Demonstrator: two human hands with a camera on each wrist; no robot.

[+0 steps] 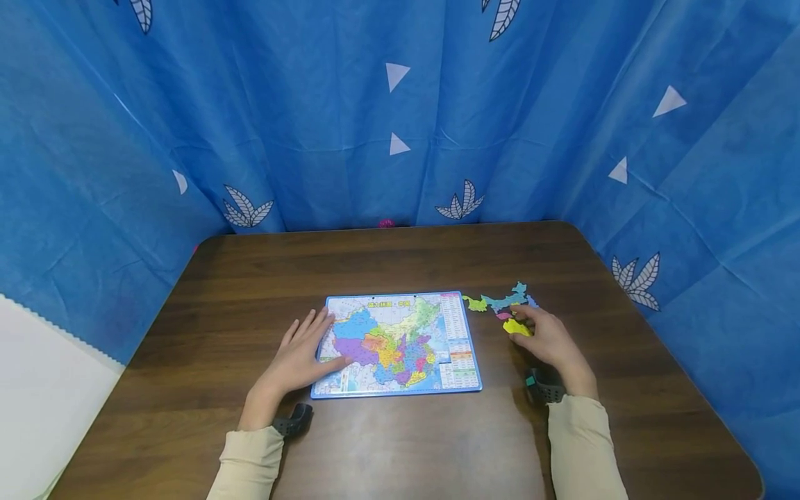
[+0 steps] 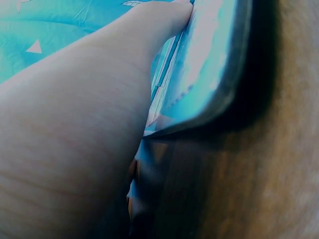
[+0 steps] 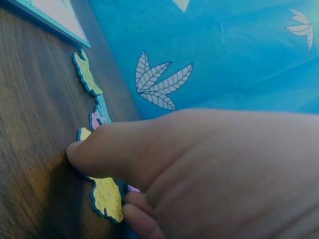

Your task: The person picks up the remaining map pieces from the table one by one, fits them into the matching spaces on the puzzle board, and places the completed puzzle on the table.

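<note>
A blue-rimmed map puzzle board (image 1: 387,326) lies on the table, its map of China made up of many coloured areas. My left hand (image 1: 304,354) rests spread over the board's left edge, fingers straight and thumb on the map. To the right of the board, my right hand (image 1: 550,338) pinches a yellow puzzle piece (image 1: 516,328) between thumb and fingers, low over the table. In the right wrist view the thumb covers part of the yellow piece (image 3: 105,199). Just beyond are a teal piece (image 1: 503,302), a lime-green piece (image 1: 476,304) and a small magenta piece (image 1: 503,316).
Part of a blue piece (image 1: 532,301) shows beside the right hand's fingers. The brown wooden table (image 1: 412,444) has rounded corners. Blue curtains (image 1: 337,125) with leaf and triangle prints hang behind it and at its sides. A dark band (image 1: 544,387) sits at the right wrist.
</note>
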